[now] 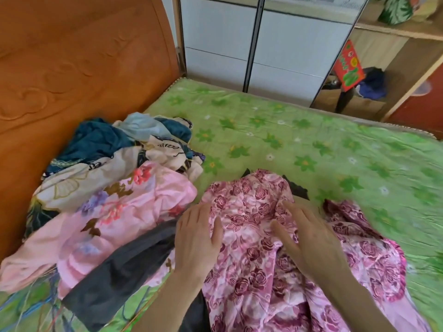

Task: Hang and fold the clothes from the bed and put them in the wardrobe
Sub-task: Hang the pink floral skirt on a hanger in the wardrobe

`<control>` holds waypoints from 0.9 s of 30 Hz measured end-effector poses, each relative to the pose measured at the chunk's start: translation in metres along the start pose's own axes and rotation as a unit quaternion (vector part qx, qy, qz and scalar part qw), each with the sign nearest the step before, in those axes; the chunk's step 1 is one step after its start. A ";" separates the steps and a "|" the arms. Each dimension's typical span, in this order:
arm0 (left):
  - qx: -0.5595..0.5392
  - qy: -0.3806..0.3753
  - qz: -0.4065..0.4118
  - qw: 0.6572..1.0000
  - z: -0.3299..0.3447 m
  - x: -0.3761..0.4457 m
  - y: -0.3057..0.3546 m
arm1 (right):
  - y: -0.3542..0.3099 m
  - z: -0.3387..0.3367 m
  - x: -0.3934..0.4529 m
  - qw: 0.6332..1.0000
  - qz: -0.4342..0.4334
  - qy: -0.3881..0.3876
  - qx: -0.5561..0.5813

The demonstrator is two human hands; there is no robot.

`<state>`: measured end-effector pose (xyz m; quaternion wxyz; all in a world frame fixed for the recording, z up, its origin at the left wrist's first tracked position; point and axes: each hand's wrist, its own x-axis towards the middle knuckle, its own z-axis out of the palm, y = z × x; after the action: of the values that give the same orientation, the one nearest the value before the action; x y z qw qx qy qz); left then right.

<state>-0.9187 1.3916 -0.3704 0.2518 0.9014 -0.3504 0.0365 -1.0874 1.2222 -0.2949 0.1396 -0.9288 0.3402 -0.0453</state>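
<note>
A pink garment with a dark rose print lies crumpled on the green flowered bedsheet in front of me. My left hand rests flat on its left edge, fingers straight. My right hand presses flat on its middle, fingers spread. A black piece pokes out from under the garment at its far side. To the left sits a pile of clothes: a pale pink floral piece, a cream printed one, a teal one, a light blue one. A dark grey garment lies at the pile's near side.
An orange wooden headboard runs along the left. Beyond the bed stands a wardrobe with white sliding doors. To its right are open wooden shelves holding a red packet and dark blue cloth.
</note>
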 end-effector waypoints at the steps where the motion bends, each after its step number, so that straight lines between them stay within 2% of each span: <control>1: 0.002 -0.002 0.001 1.000 0.015 0.007 -0.006 | 0.007 0.012 0.010 1.000 0.007 0.004 0.003; 4: 0.020 -0.016 0.002 1.000 0.063 0.025 -0.026 | 0.029 0.050 0.042 1.000 0.024 0.008 0.009; 8: 0.047 -0.050 -0.001 0.998 0.118 0.045 -0.048 | 0.059 0.091 0.086 0.998 0.051 -0.043 -0.013; 15: 0.088 -0.119 -0.014 0.989 0.196 0.081 -0.086 | 0.102 0.153 0.167 0.992 0.112 -0.053 -0.024; 23: 0.140 -0.171 -0.100 0.970 0.247 0.118 -0.122 | 0.141 0.216 0.248 0.987 0.131 -0.088 0.008; 27: 0.076 -0.206 -0.170 0.961 0.265 0.130 -0.125 | 0.172 0.243 0.270 0.978 0.185 -0.100 0.002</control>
<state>-0.7687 1.2631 -0.6234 0.1077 0.9521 -0.2322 -0.1674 -0.9441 0.9786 -0.5797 0.1806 -0.8495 0.4903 0.0736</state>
